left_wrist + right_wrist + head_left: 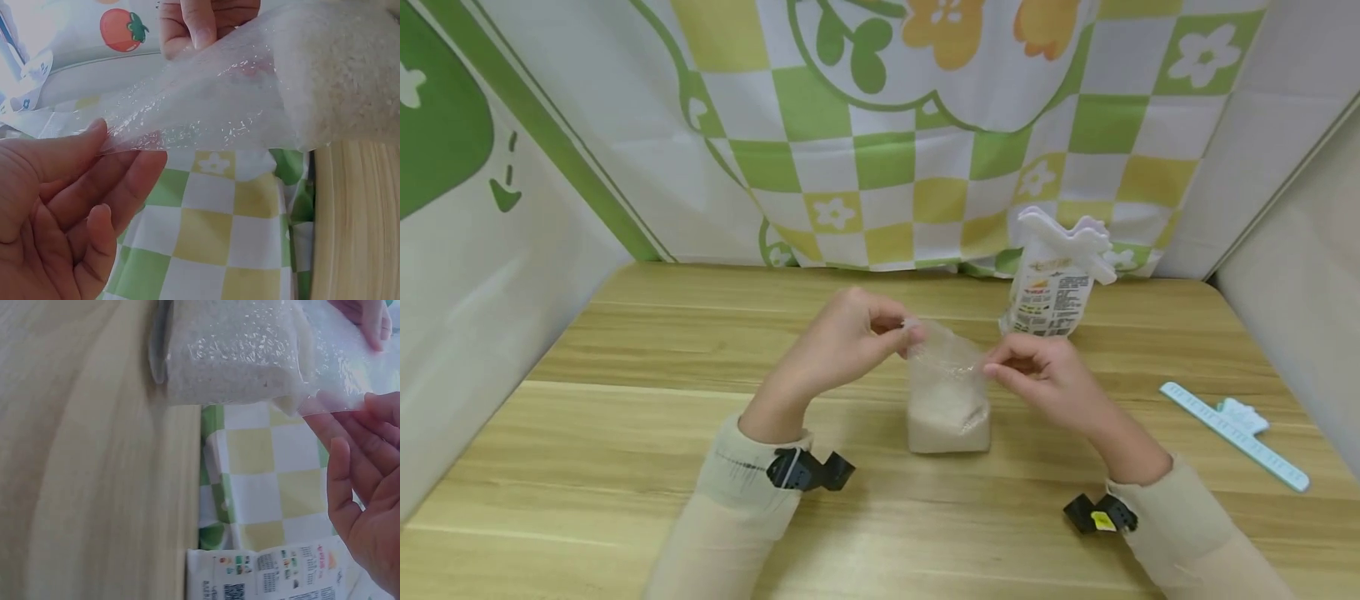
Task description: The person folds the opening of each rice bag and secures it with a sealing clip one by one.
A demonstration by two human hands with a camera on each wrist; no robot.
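A clear plastic bag (950,412) of white grains that look like rice stands upright on the table, filled in its lower part. My left hand (850,342) pinches its upper left edge between thumb and fingers. At the right edge, a little lower, my right hand (1048,379) pinches the film between thumb and forefinger. Seen from the left wrist, the loose film of the bag (212,94) stretches between both hands. The right wrist view shows the grain-filled part of the bag (231,356) beside the right hand (375,456).
Behind my right hand stands a printed white packet (1048,296) with a white clip (1067,237) across its top. A light blue bag clip (1236,433) lies on the wooden table (625,467) at the right. A checked cloth (887,158) hangs along the back.
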